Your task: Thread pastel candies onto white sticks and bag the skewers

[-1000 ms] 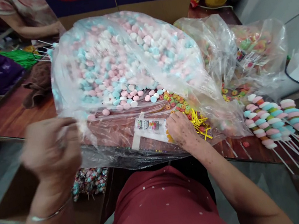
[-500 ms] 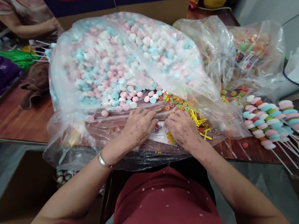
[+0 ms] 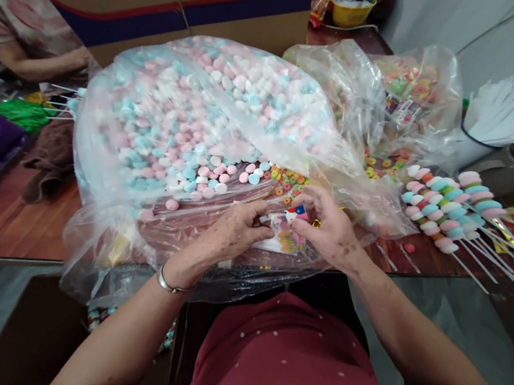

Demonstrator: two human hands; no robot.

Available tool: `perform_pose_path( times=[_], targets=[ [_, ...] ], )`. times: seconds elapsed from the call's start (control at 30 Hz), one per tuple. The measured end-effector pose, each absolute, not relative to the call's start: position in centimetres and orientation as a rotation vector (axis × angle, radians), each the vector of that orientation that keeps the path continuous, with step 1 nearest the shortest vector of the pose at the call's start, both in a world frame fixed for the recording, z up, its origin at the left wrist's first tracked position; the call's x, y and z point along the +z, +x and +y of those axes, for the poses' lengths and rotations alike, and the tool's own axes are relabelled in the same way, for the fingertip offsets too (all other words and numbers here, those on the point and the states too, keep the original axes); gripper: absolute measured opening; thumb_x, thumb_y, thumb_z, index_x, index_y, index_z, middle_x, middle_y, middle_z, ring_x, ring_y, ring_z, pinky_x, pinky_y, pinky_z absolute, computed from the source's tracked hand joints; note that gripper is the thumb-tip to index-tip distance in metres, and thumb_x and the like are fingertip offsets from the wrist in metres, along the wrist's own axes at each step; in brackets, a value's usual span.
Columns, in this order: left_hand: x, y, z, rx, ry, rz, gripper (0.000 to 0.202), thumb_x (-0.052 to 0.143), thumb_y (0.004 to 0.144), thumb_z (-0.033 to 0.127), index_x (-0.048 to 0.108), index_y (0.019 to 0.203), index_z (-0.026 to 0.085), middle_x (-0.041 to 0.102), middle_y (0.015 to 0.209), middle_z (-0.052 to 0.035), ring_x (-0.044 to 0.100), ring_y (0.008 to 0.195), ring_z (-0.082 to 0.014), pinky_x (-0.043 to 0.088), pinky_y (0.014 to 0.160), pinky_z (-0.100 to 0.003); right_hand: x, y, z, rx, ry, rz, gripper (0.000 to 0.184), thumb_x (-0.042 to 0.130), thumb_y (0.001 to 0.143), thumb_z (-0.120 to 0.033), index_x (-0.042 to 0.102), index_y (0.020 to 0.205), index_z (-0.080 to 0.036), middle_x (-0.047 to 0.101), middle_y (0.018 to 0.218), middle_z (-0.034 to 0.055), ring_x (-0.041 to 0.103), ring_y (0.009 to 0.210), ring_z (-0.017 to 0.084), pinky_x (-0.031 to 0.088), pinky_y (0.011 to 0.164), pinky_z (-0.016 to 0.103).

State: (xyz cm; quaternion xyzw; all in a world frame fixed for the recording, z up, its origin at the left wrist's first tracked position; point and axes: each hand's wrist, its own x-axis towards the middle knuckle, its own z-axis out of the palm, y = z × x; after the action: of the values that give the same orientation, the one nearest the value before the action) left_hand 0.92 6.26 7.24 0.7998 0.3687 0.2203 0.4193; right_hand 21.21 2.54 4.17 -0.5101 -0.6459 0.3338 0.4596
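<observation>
A small clear plastic bag (image 3: 286,239) with a colourful print is held up between my hands over the front of the table. My left hand (image 3: 234,231), with a silver bangle at the wrist, pinches its left side. The thumb and fingers of my right hand (image 3: 330,227) close on its right side, by a blue and red printed patch. Just beyond my hands lie loose pink, white and blue marshmallows (image 3: 219,178) and small ring candies (image 3: 287,182). They spill from a large transparent sack (image 3: 202,109) packed with marshmallows. Yellow twist ties are mostly hidden by my right hand.
Marshmallow skewers (image 3: 448,205) lie at the right, near white sticks (image 3: 511,108) in a container. Bags of ring candies (image 3: 416,81) stand behind. A cardboard box (image 3: 198,3) blocks the back. A brown cloth (image 3: 49,159) lies left; another person's arm (image 3: 36,65) is beyond it.
My hands have gone from lying low over the bag to pinching it and raising it. The right hand has turned, thumb inward. The whole view has shifted slightly.
</observation>
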Motion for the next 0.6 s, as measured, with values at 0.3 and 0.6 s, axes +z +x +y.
perform_pose_path(
  times=[0.3,0.6],
  targets=[
    [7.3,2.4,4.5,0.665,2.095,0.870,0.015,0.054,0.088,0.019,0.055,0.073,0.017,0.052,0.062,0.0047,0.045,0.056,-0.0096,0.036,0.056,-0.021,5.8,22.0,1.2,0.975,-1.246,-1.605,0.010,0.059,0.083,-0.026,0.065,0.084,-0.019,0.064,0.075,-0.0018,0.056,0.067,0.012,0.045,0.066,0.025],
    [6.4,2.9,3.5,0.756,2.254,0.843,0.024,0.042,0.097,0.024,0.057,0.079,0.019,0.050,0.059,0.0042,0.043,0.052,-0.0102,0.035,0.053,-0.021,5.4,22.8,0.5,0.441,-1.180,-1.909,0.030,0.050,0.093,-0.023,0.044,0.064,-0.020,0.044,0.061,-0.0040,0.041,0.058,0.010,0.033,0.056,0.023]
  ],
)
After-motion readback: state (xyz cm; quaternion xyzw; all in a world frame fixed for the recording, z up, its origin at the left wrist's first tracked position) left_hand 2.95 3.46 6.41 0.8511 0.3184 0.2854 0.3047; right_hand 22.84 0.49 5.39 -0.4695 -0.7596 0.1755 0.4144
